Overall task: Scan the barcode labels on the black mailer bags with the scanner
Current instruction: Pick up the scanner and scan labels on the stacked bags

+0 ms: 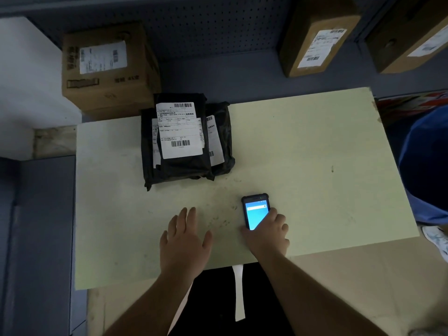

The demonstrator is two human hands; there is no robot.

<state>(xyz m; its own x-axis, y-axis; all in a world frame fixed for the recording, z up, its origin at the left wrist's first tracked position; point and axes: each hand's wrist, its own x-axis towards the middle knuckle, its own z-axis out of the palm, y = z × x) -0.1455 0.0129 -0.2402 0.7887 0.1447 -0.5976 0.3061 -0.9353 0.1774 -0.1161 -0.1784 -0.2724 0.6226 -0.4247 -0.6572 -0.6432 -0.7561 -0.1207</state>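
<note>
My left hand (185, 235) lies flat and released on the bench (315, 166), palm down, holding nothing. Beside it my right hand (266, 230) has its grip over the lower end of the scanner (255, 210), fingers laid across the lit screen. The device looks to be resting on the bench, and I cannot tell whether my grip has really closed on it. If I lift with my fingers only draped on top, I judge it could slip and drop back, or a finger on the screen could tap something unintended.

Further out, well apart from both hands, the black mailer bags (186, 139) sit piled, labels up. The top label (180, 129) shows its barcodes clearly, but it covers most of the labels beneath. The scanner might read the same top code twice or catch a neighbouring sliver, unless I separate the bags.

Beyond them, cardboard boxes (106, 69) on the shelf carry labels of their own, and a high aim could catch those.
</note>
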